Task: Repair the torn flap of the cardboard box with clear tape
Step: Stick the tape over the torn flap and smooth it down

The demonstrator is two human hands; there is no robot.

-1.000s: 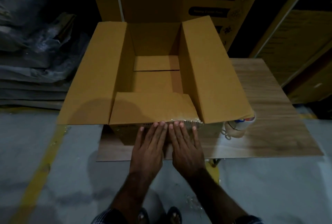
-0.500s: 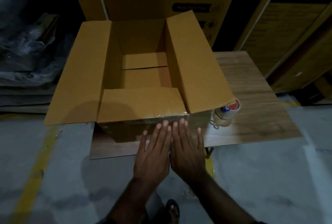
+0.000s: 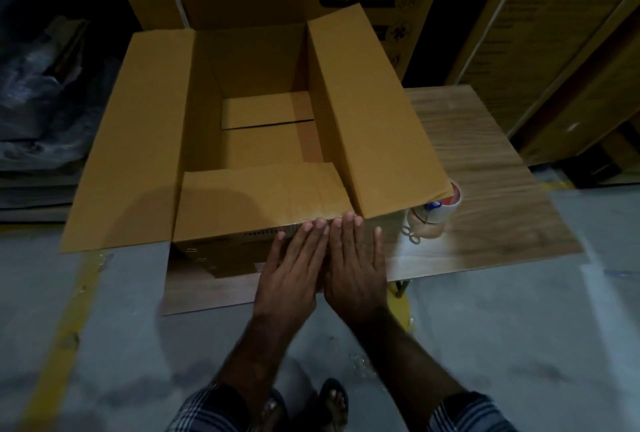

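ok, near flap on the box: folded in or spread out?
Folded in. The near flap lies roughly flat over the cardboard box opening, while both side flaps are spread outward. The left hand and right hand press flat along its front edge.

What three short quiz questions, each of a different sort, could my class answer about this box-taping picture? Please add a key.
1. True or false: both hands lie flat, side by side, on the near wall of the open brown cardboard box.
2. The roll of clear tape stands: A) inside the box; B) on the wood-grain table right of the box; C) on the grey floor.
3. Fill in: the near flap with the shiny taped crease is folded ____ over the opening.

Key
1. True: left hand and right hand press there, fingertips at the taped crease.
2. B, partly hidden under the right flap's corner.
3. Inward.
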